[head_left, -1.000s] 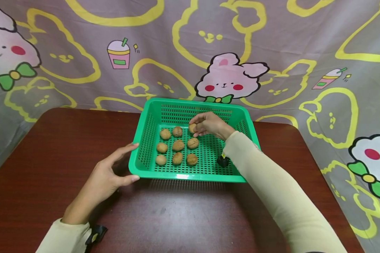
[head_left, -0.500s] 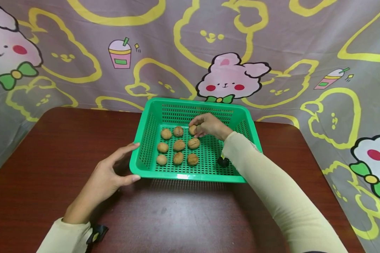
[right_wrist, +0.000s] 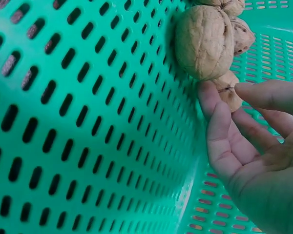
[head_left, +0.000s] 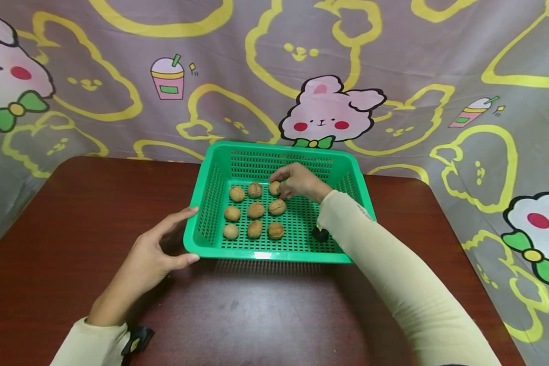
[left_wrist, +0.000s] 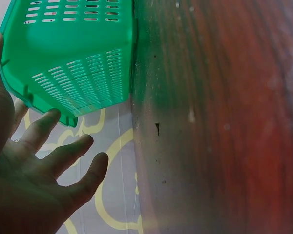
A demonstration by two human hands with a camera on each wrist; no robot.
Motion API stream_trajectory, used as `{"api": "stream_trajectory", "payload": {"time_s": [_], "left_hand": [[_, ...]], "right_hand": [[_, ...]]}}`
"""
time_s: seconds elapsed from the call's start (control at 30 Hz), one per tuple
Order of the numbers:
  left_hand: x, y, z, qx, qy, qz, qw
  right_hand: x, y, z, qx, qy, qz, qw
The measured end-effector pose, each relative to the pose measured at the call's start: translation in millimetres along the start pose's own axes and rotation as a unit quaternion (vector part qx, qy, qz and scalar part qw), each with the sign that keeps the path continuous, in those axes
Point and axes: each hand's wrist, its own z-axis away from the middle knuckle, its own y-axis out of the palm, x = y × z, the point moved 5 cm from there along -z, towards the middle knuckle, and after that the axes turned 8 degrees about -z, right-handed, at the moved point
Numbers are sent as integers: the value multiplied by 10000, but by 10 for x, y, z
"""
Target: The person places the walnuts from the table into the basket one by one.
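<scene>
A green perforated plastic basket (head_left: 256,254) holds several walnuts set out in rows of three; the front-left walnut (head_left: 231,232) looks paler and smoother. My right hand (head_left: 302,182) reaches inside and pinches the walnut at the back right of the group (head_left: 274,188) on the basket floor. In the right wrist view, fingertips flank that walnut (right_wrist: 228,92), partly behind a larger walnut (right_wrist: 205,44). At the basket's front-left corner, my left hand (head_left: 151,254) touches the rim with spread thumb and index finger. Its other fingers (left_wrist: 73,151) extend loosely below the rim.
The basket stands on a dark red-brown wooden table (head_left: 96,213). Behind and beside it hangs a grey cloth (head_left: 233,61) printed with cartoon rabbits and yellow outlines. Black straps (head_left: 137,340) are visible at both wrists.
The view shifts slightly. The right hand stays at the same walnut, slightly more of which shows between its fingers. My left hand keeps its place at the basket corner.
</scene>
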Motion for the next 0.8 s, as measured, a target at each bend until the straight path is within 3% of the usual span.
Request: {"api": "stream_trajectory", "payload": {"time_s": [0.3,0.43,0.63,0.8], "left_hand": [[15,-10,-18,-41,18,-10,10000],[-3,-17,-24,-7,-16,-102,9999],[-59,18,0,367,-138,-470,9981],[-114,28,53,593,-52,-1033,9929]], "right_hand": [[107,-44,36,-75,-61,378,9992],[239,-156,147,-148,-171,623,9978],[443,-384,536,-30,-260,1214,9923],[534,-533,959,-348,-456,1892,9803]]}}
